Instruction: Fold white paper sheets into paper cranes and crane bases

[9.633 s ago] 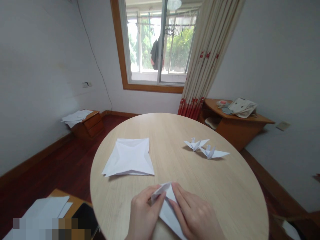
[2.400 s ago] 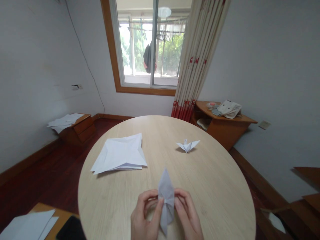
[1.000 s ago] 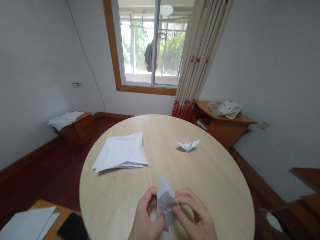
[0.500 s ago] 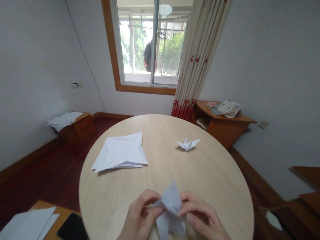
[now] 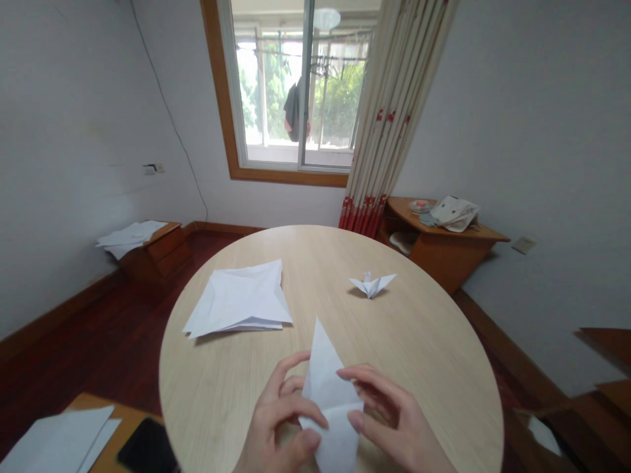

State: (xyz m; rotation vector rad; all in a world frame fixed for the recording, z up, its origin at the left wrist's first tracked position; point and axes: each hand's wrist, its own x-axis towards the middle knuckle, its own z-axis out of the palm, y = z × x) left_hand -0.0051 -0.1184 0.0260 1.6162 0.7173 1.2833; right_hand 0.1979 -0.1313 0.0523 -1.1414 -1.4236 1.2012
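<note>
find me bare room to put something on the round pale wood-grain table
The round pale wood-grain table has bare patches along its far rim; between the squarish white paper stack and the winged white paper figure; between figure, right hand and right rim; and between stack, left hand and left rim. The near middle is crowded: both hands hold pointed, folded white paper.

Two bare hands, a left hand (image 5: 274,415) and a right hand (image 5: 397,410), are the parts of the person in view. The fingers (image 5: 365,374) are slim and fairly long, with tapering tips and softly rounded knuckles. The thumbs (image 5: 371,427) look broader than the fingers, and their nails appear short. The backs of the hands are smooth in outline. Both wrists (image 5: 430,453) are uncovered down to the bottom edge, where they are cut off. Finer creases are too blurred to make out.
</note>
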